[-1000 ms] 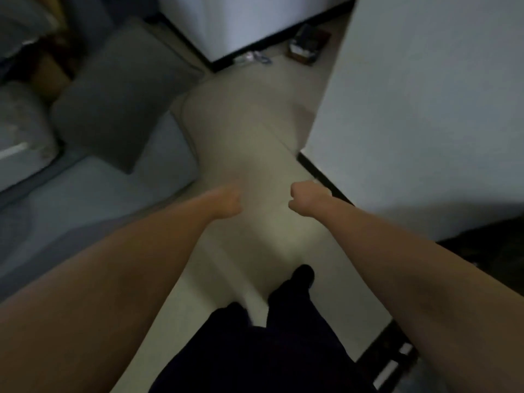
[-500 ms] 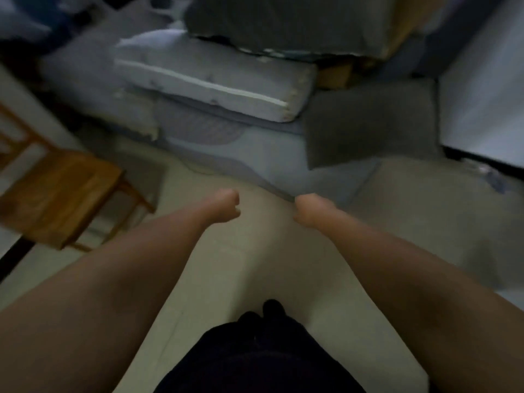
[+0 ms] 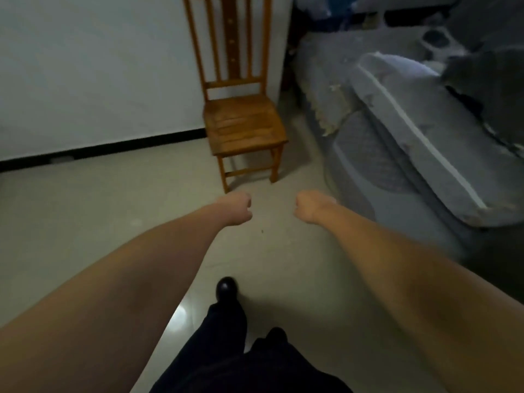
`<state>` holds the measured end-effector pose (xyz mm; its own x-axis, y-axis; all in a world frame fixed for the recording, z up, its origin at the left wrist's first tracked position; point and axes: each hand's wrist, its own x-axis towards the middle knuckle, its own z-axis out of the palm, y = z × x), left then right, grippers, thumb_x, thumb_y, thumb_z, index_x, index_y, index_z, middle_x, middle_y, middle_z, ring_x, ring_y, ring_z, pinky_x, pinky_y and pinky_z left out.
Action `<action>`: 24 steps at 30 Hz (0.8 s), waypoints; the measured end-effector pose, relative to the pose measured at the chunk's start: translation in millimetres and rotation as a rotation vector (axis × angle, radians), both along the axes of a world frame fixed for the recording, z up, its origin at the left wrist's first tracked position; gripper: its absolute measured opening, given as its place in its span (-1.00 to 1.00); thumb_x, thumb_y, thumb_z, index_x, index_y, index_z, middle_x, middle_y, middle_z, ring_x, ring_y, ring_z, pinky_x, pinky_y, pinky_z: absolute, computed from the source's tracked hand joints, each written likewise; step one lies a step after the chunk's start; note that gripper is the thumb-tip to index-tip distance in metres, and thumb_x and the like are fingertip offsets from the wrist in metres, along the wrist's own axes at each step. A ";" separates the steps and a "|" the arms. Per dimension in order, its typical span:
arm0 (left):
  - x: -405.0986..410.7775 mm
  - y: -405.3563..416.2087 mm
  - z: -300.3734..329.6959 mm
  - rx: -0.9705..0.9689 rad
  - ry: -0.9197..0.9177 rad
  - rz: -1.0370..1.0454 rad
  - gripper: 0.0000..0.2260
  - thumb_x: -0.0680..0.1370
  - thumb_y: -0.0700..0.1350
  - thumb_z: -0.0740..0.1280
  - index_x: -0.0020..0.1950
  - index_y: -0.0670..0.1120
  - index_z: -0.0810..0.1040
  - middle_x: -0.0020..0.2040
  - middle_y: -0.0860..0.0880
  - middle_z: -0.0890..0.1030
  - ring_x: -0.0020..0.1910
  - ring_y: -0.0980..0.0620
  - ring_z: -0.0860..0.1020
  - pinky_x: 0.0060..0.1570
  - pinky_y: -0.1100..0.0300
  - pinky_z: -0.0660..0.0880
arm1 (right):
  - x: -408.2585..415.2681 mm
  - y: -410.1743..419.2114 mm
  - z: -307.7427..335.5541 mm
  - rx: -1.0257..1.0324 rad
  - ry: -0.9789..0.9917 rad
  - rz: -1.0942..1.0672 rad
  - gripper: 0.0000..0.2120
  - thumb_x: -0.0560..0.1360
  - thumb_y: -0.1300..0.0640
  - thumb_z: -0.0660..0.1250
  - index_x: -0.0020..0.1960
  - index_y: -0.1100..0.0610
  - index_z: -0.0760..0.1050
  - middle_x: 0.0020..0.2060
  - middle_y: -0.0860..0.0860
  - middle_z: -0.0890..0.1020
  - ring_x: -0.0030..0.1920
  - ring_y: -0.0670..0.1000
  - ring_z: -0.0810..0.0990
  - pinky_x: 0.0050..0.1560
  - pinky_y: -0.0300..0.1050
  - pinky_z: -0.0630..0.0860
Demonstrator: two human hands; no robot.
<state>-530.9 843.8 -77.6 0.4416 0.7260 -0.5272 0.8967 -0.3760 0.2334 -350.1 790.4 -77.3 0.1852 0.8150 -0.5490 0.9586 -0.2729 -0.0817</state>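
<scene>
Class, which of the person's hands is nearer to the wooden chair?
Left. The left hand sits just short of a front leg of the wooden chair; the right hand is farther right, toward the grey cushions.

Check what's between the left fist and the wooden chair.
Head view: only bare floor, shaded by the chair, shows between the left hand and the wooden chair. The hand holds nothing.
</scene>
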 end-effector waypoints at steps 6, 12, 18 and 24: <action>-82.2 48.8 -0.2 0.029 0.023 0.279 -0.69 0.58 -0.08 0.24 0.30 -0.14 0.44 0.26 -0.15 0.50 0.21 -0.14 0.49 0.09 0.10 0.43 | -77.5 85.6 0.9 0.010 0.014 0.235 -0.75 0.58 0.14 0.15 0.19 0.16 0.50 0.14 0.13 0.56 0.12 0.17 0.55 -0.01 -0.05 0.45; -164.4 119.5 5.6 0.044 0.000 0.436 -0.66 0.59 -0.08 0.24 0.34 -0.13 0.41 0.28 -0.14 0.49 0.23 -0.14 0.48 0.13 0.09 0.43 | -152.5 185.1 -1.0 0.010 0.038 0.350 -0.76 0.56 0.11 0.19 0.15 0.14 0.54 0.08 0.08 0.59 0.02 0.12 0.58 -0.06 -0.07 0.52; -264.9 193.6 31.8 0.114 -0.017 0.605 -0.65 0.59 -0.07 0.24 0.36 -0.13 0.40 0.28 -0.15 0.50 0.23 -0.15 0.48 0.15 0.09 0.43 | -244.2 284.3 17.5 0.099 0.049 0.471 -0.68 0.57 0.08 0.18 0.26 0.16 0.50 0.18 0.12 0.57 0.16 0.14 0.55 -0.02 -0.12 0.45; -345.1 231.1 34.3 0.117 0.001 0.798 -0.65 0.58 -0.06 0.25 0.35 -0.12 0.41 0.28 -0.15 0.50 0.22 -0.15 0.50 0.16 0.09 0.44 | -333.5 352.3 22.2 0.134 0.071 0.635 -0.73 0.56 0.03 0.17 0.15 0.15 0.49 0.08 0.12 0.55 0.04 0.13 0.54 -0.13 -0.10 0.42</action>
<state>-876.0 1074.8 -43.4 -0.2339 0.8727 -0.4286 0.9052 0.3563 0.2315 -683.7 1142.7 -55.1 -0.3877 0.8161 -0.4286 0.9210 0.3617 -0.1444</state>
